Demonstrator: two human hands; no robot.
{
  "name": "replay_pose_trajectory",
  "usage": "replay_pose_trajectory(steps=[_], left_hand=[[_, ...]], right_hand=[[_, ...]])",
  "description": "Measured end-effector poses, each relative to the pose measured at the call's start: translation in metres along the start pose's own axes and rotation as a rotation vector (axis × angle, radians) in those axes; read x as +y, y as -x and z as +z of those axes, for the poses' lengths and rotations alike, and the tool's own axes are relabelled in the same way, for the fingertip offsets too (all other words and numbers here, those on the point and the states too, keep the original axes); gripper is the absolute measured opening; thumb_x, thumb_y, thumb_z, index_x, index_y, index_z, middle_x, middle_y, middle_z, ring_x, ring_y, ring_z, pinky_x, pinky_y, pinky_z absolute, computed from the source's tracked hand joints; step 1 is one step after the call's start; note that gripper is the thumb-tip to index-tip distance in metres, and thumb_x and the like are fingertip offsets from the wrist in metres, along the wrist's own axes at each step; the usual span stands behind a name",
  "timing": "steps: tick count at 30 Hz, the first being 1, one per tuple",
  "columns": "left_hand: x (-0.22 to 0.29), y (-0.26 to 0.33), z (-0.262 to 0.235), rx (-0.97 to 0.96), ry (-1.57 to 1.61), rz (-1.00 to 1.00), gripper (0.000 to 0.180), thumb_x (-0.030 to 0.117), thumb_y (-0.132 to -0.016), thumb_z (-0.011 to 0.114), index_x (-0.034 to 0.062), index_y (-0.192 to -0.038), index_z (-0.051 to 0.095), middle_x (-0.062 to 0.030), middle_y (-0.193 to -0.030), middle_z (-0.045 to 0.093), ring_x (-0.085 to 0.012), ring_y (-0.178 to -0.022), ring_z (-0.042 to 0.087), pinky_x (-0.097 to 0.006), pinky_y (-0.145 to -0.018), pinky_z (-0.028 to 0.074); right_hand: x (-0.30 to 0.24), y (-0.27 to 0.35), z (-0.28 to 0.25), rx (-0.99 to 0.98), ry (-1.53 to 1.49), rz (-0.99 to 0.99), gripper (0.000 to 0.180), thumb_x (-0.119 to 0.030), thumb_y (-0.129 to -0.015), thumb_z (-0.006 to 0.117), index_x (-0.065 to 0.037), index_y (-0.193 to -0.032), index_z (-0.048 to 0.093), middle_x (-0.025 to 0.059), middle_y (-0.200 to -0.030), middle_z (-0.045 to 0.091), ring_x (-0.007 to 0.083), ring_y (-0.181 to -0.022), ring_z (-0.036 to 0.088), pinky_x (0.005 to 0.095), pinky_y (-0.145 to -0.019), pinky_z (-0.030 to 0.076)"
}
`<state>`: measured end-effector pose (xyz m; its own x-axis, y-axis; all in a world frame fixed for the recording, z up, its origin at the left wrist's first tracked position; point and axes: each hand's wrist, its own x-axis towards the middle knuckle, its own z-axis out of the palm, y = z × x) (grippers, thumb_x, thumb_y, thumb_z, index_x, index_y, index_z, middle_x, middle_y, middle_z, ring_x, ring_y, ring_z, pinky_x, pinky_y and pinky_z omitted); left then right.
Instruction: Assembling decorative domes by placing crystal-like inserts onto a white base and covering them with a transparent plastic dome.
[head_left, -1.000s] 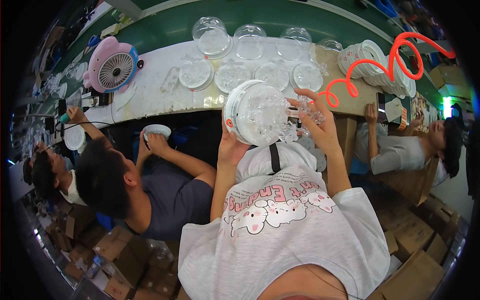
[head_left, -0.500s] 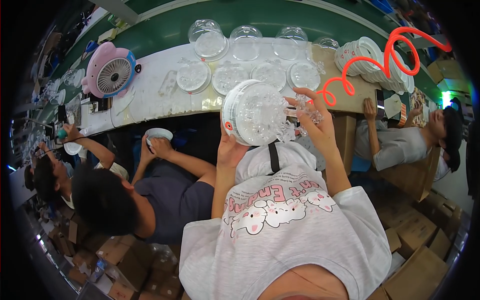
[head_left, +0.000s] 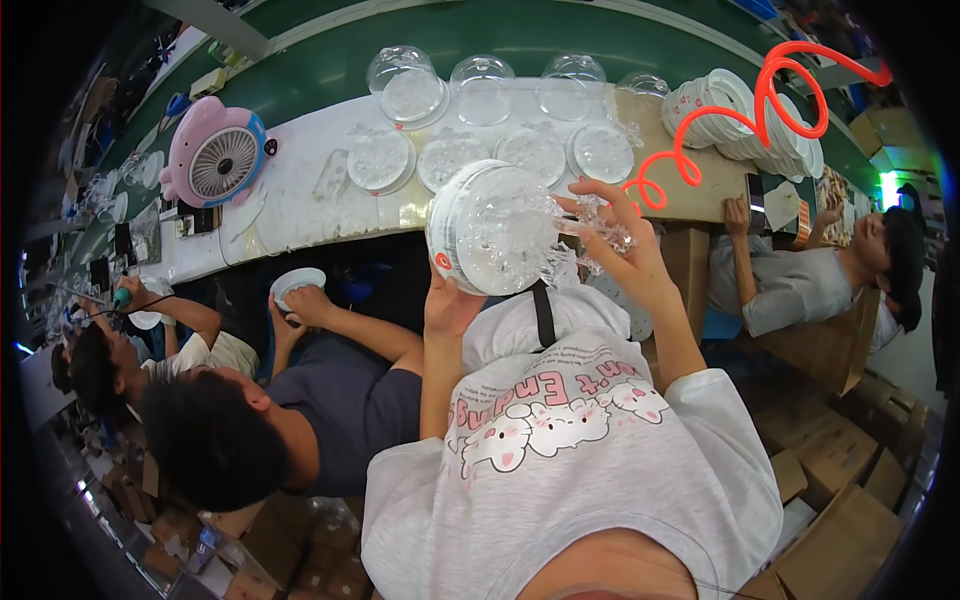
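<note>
Fingers of left hand (head_left: pixel 447 300) gripping round white lamp base (head_left: pixel 492 243), right hand (head_left: pixel 622 250) pinching clear crystal piece (head_left: pixel 598 225), orange-red sticker on rim

A round white-rimmed lamp base studded with clear crystal pieces (head_left: pixel 492 230) shows a small red mark on its rim. The coiled plastic hose (head_left: pixel 745 110) is bright orange-red. The small desk fan (head_left: pixel 216 152) is pink with a blue edge. The long worktable (head_left: pixel 290 200) is white, with a green strip behind it.

Round lamp base (head_left: pixel 492 232) sits between left hand (head_left: pixel 450 305) and right hand (head_left: pixel 625 250) — workbench (head_left: pixel 300 215) beyond, fan (head_left: pixel 215 152) far left, stacked discs (head_left: pixel 745 120) right.
</note>
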<state>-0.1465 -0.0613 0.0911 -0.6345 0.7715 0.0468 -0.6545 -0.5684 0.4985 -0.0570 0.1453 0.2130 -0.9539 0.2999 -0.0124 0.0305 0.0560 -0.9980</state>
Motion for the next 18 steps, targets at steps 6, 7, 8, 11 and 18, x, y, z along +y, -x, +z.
replay_pose_trajectory(steps=[6,7,8,11,18], left_hand=[[0.005,-0.002,0.013,0.116,-0.087,-0.104,0.079,0.064,-0.078,0.036,0.0143,-0.136,0.017,-0.0065,-0.14,0.021,-0.0254,-0.127,0.024,-0.045,-0.103,0.02],[0.007,-0.002,0.017,0.163,-0.103,-0.066,0.078,0.064,-0.078,0.034,0.0145,-0.136,0.018,-0.0062,-0.14,0.021,-0.0254,-0.127,0.023,-0.045,-0.103,0.021],[0.009,0.0,0.019,0.214,-0.123,-0.023,0.077,0.064,-0.079,0.032,0.0146,-0.136,0.018,-0.006,-0.14,0.022,-0.0254,-0.127,0.023,-0.044,-0.103,0.021],[0.013,-0.006,0.009,-0.006,0.272,0.121,0.073,0.062,-0.082,0.029,0.0107,-0.134,0.023,-0.0075,-0.136,0.03,-0.0247,-0.124,0.03,-0.041,-0.101,0.027],[0.022,-0.015,0.028,0.352,-0.091,0.056,0.069,0.056,-0.084,0.036,0.0068,-0.131,0.029,-0.0094,-0.132,0.037,-0.0248,-0.118,0.039,-0.041,-0.097,0.033]], right_hand=[[-0.008,0.001,0.002,-0.015,0.017,-0.056,0.037,0.0,-0.082,0.047,-0.004,-0.118,0.04,0.0069,-0.107,0.058,0.0095,-0.095,0.054,0.0208,-0.065,0.044],[-0.01,0.001,0.002,-0.007,-0.037,-0.028,0.036,-0.001,-0.082,0.048,-0.004,-0.117,0.041,0.0064,-0.108,0.058,0.0099,-0.092,0.055,0.0216,-0.067,0.044],[-0.009,0.002,0.004,-0.01,-0.042,-0.031,0.036,-0.001,-0.082,0.048,-0.004,-0.117,0.041,0.0064,-0.108,0.058,0.0099,-0.092,0.055,0.0216,-0.067,0.044],[-0.006,0.005,0.005,-0.043,0.007,-0.107,0.035,-0.001,-0.082,0.048,-0.004,-0.117,0.042,0.0068,-0.111,0.056,0.0108,-0.09,0.056,0.0226,-0.07,0.044],[0.003,0.01,0.008,-0.004,0.034,-0.146,0.036,0.0,-0.081,0.05,-0.005,-0.116,0.043,0.0062,-0.112,0.056,0.0108,-0.088,0.056,0.0221,-0.068,0.043]])
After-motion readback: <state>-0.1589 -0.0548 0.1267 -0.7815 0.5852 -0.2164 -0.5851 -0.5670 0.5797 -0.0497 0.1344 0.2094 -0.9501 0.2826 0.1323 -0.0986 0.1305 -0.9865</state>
